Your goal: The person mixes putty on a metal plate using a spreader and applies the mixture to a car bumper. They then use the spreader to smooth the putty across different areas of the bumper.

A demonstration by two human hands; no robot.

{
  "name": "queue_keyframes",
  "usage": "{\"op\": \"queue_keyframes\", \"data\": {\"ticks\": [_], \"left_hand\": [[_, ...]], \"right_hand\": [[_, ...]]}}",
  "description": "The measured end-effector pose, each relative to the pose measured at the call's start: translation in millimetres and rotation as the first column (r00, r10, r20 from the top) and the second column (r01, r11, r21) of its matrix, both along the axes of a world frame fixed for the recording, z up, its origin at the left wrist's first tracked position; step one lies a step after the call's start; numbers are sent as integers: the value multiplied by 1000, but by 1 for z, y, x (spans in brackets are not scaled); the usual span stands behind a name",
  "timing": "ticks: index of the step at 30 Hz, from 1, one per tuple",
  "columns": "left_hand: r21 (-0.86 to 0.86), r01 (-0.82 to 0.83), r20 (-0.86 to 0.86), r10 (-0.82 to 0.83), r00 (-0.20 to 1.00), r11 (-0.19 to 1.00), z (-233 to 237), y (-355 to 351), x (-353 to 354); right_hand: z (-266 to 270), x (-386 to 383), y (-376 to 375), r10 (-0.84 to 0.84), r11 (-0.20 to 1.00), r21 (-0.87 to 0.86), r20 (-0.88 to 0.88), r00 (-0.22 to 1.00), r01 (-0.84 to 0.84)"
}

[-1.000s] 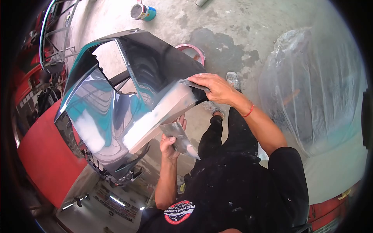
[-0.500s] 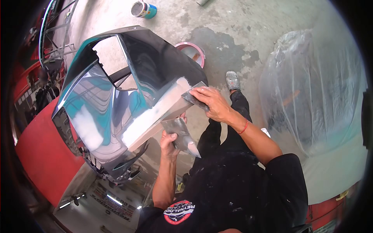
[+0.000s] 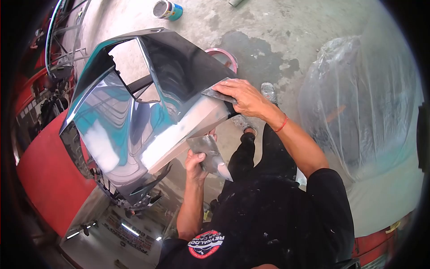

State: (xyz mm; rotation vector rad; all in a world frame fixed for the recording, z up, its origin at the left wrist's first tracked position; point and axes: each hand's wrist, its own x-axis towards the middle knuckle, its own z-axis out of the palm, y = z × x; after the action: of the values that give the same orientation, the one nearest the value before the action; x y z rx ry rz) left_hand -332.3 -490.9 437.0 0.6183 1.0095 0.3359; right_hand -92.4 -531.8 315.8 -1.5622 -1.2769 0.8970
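Note:
A dark car bumper (image 3: 197,67) with teal and glossy black areas lies before me, with a strip of pale filler (image 3: 179,130) along its near edge. My right hand (image 3: 248,97) grips a flat metal spreader (image 3: 220,92), whose edge rests at the upper end of the strip. Below the near edge, my left hand (image 3: 195,165) holds a wider metal plate (image 3: 208,154) with a dab of pale filler (image 3: 222,169) on its lower corner. Some left fingers are hidden behind the plate.
A pink-rimmed bucket (image 3: 230,60) stands partly behind the bumper, and a paint can (image 3: 168,10) farther back. Clear plastic sheeting (image 3: 354,107) drapes over something at right. A red panel (image 3: 53,175) is at left. My shoes (image 3: 268,92) are on the concrete floor.
My right hand and its spreader have moved up and left, onto the upper end of the filler strip. Filler now covers more of that end. My left hand stays nearly still.

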Motion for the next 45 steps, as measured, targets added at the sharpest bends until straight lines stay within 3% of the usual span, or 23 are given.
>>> {"op": "queue_keyframes", "data": {"ticks": [4,12,16,19,23,29,37,40,45], "left_hand": [[-22,-11,-45,10,999,1000,4,1,2],[13,16,-51,-15,999,1000,2,4,-2],[-42,26,-97,-30,995,999,4,7,0],[-18,47,-26,-48,999,999,5,6,-2],[-56,32,-94,-37,995,998,6,6,-2],[-66,27,-81,-33,996,997,3,6,-5],[-71,41,-102,-49,994,997,-1,7,-12],[-1,51,-24,-51,998,999,-1,8,-9],[-14,65,-54,-66,996,998,-2,8,-7]], "right_hand": [[-7,-7,-8,68,990,-121,-79,995,-77],[1,-35,-46,-16,986,-166,-147,989,-9],[15,-23,-59,17,973,-222,-171,985,-55],[5,5,-51,-151,986,-88,-118,981,141],[3,6,-26,-92,979,-186,-44,995,82],[3,-20,-10,-65,988,-143,-50,997,57],[3,-41,-34,-65,982,-179,-72,995,51],[9,-47,-44,-94,983,-168,-92,991,77],[10,-25,-60,-14,987,-161,-118,993,-6]]}}
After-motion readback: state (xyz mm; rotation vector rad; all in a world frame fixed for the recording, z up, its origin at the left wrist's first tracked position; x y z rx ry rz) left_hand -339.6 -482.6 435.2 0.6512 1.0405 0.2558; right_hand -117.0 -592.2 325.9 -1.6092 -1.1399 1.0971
